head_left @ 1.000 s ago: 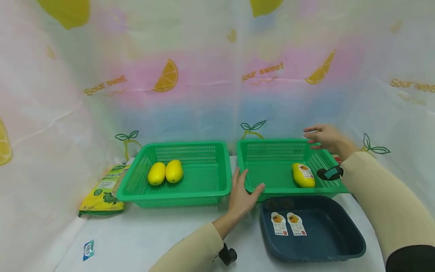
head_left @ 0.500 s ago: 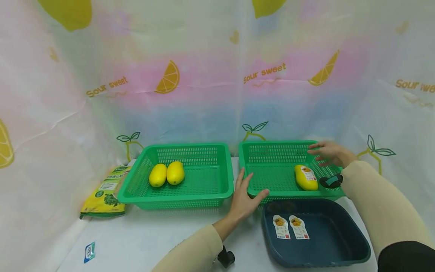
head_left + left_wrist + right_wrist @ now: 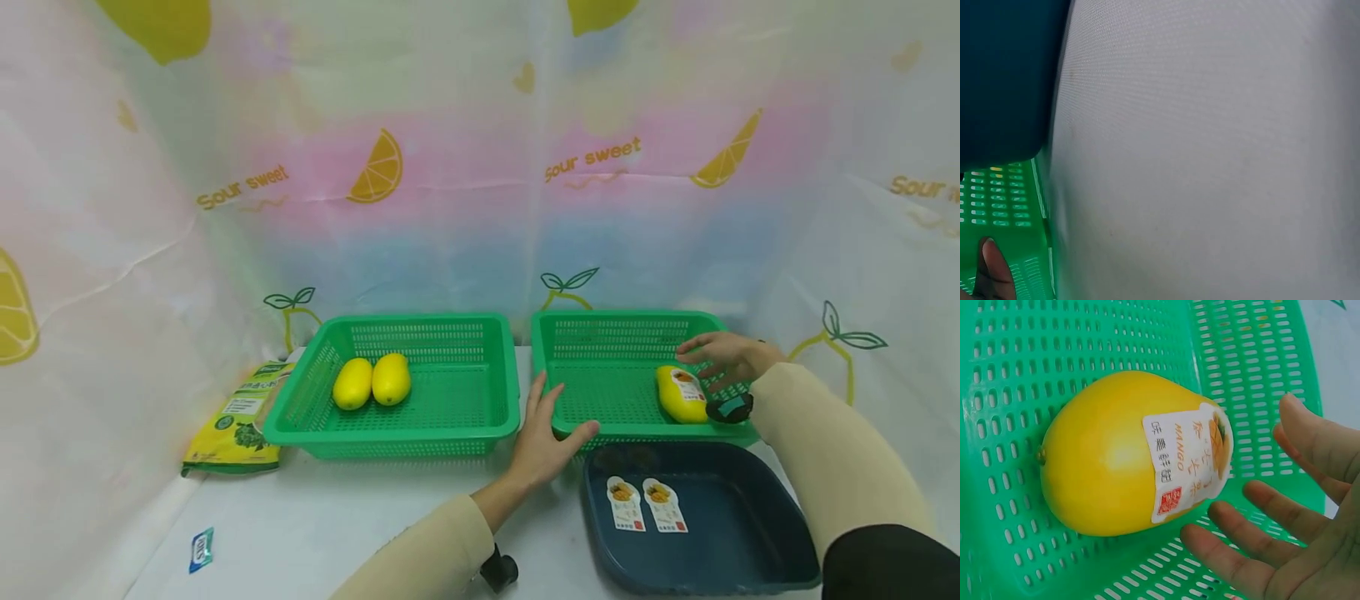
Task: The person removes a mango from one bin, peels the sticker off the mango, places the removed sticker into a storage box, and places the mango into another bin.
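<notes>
A yellow mango (image 3: 681, 396) with a white printed label (image 3: 1186, 464) lies in the right green basket (image 3: 585, 367). Just above that basket's right end is my right hand (image 3: 723, 357), fingers spread beside the mango and holding nothing. In the right wrist view the right hand (image 3: 1285, 537) sits close to the labelled end of the fruit. My left hand (image 3: 542, 437) rests at the front left corner of the same basket, fingers extended and thumb along its front rim. Only the left thumb (image 3: 996, 269) shows in the left wrist view, against the green mesh.
Two plain yellow mangoes (image 3: 371, 382) lie in the left green basket (image 3: 450, 433). A dark blue tub (image 3: 720, 542) with two mango labels (image 3: 645, 504) inside stands in front. A yellow bag (image 3: 238, 425) is at far left, and a small blue packet (image 3: 201, 550) lies on the white table (image 3: 337, 517).
My right hand has come down from above the basket's back right corner toward the labelled mango. The left hand has stayed at the basket's corner. The view has shifted slightly.
</notes>
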Demonstrator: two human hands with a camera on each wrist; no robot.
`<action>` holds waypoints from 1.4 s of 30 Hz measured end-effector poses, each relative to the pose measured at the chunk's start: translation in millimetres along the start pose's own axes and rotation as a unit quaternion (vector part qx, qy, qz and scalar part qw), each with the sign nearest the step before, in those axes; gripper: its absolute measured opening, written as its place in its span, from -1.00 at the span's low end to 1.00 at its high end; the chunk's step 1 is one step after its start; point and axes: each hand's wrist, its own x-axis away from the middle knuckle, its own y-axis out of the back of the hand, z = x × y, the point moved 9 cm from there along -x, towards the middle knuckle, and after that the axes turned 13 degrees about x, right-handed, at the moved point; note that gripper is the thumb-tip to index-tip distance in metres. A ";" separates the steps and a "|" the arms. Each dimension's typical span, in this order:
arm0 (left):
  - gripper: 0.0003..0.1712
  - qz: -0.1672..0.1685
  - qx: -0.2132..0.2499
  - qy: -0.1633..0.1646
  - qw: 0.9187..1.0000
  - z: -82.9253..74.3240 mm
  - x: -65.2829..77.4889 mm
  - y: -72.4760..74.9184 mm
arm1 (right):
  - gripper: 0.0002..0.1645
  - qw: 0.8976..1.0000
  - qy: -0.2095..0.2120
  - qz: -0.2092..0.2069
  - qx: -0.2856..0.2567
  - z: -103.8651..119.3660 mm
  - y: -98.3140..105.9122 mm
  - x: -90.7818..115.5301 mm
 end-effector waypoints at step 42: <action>-0.13 -0.007 0.010 0.006 1.000 1.5 0.8 -0.3 | 0.02 0.997 -0.002 0.083 0.011 -12.7 -29.4 -11.3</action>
